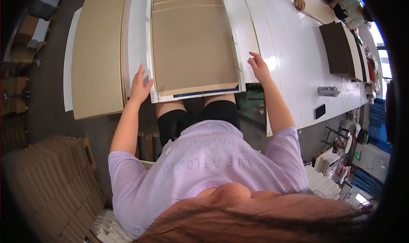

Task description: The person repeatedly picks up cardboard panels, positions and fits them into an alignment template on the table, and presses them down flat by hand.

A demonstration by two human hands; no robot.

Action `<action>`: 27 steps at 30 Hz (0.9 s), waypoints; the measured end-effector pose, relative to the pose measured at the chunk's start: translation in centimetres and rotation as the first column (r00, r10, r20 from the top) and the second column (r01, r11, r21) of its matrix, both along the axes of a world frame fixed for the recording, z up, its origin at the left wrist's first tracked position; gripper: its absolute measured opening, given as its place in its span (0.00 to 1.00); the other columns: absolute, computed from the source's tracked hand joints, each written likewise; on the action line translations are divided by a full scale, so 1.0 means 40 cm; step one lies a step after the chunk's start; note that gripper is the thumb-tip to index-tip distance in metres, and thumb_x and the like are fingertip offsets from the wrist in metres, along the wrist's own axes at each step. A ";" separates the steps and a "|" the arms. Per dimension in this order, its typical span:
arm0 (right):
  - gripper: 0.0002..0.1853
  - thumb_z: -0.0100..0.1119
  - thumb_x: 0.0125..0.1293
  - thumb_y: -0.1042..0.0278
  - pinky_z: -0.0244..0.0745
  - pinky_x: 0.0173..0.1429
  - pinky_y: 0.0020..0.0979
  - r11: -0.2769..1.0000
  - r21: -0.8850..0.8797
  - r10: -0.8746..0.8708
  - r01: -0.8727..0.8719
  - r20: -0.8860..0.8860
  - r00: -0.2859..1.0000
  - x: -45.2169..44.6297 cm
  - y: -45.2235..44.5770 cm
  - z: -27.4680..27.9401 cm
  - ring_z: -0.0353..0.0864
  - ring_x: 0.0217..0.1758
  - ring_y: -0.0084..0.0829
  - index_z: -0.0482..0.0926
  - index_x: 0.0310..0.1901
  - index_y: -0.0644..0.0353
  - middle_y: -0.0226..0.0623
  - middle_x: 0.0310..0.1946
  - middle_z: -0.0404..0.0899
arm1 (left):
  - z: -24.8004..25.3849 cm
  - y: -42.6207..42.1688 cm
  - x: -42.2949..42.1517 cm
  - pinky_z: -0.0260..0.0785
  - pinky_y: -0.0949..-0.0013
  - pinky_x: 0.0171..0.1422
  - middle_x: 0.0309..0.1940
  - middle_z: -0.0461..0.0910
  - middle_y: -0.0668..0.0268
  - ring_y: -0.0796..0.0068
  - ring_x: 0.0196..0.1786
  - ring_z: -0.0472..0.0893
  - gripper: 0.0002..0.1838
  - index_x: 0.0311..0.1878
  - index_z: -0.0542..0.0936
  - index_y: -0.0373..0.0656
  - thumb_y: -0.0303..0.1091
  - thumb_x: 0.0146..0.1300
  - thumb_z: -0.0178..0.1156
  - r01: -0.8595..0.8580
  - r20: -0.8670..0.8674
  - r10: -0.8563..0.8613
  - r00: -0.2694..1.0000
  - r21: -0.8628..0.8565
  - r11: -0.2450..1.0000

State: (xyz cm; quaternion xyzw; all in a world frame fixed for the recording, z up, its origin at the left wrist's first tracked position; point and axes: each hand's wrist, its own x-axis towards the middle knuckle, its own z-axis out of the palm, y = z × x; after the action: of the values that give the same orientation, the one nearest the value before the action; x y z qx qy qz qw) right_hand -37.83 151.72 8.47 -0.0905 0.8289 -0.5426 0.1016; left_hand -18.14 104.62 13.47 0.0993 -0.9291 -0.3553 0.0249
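Note:
A brown cardboard sheet [194, 43] lies inside a long white frame [148, 43] in front of me, with a dark blue strip [213, 92] along its near edge. My left hand [139, 87] is at the frame's near left corner, fingers stretched out and apart. Whether its fingertips touch the frame, I cannot tell. Over the white surface to the right of the frame, my right hand [260, 68] is open, with its fingers loosely bent and nothing in them.
Large cardboard sheets [100, 51] are stacked at left. On the white table [294, 64] are a spray can [328, 91], a phone [320, 111] and a dark stack of boards [338, 49]. Another person's hand [299, 3] rests at the far right. Stacked cardboard [55, 183] stands lower left.

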 end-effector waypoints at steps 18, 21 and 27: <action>0.42 0.54 0.58 0.61 0.17 0.75 0.52 0.949 0.276 0.165 -0.153 -0.019 0.986 0.032 -0.083 -0.114 0.41 0.80 0.34 0.48 0.74 0.56 0.42 0.74 0.52 | -0.172 -0.025 -0.044 0.24 0.40 0.75 0.74 0.49 0.49 0.46 0.77 0.40 0.42 0.74 0.49 0.38 0.33 0.58 0.56 -0.113 0.099 0.110 0.989 0.031 0.993; 0.42 0.55 0.58 0.61 0.19 0.75 0.53 0.940 0.297 0.172 -0.168 0.012 0.985 0.021 -0.078 -0.118 0.41 0.80 0.35 0.49 0.73 0.56 0.41 0.74 0.51 | -0.165 -0.015 -0.046 0.27 0.38 0.74 0.74 0.50 0.49 0.46 0.77 0.41 0.41 0.74 0.51 0.41 0.31 0.57 0.56 -0.171 0.033 0.169 0.985 0.077 0.982; 0.40 0.58 0.60 0.57 0.34 0.77 0.52 0.824 0.562 0.181 0.069 -0.378 0.908 0.033 -0.144 -0.003 0.44 0.79 0.36 0.53 0.72 0.53 0.41 0.74 0.52 | -0.043 0.061 -0.086 0.38 0.37 0.74 0.75 0.47 0.54 0.46 0.77 0.44 0.40 0.73 0.56 0.51 0.33 0.57 0.59 -0.056 0.135 0.133 0.982 -0.464 0.884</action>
State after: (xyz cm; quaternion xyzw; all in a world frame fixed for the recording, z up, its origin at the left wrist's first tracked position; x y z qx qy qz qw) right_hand -36.52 145.95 8.36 -0.1942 0.9508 -0.2382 -0.0383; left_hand -21.59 107.07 11.76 0.1646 -0.9795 -0.1153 -0.0113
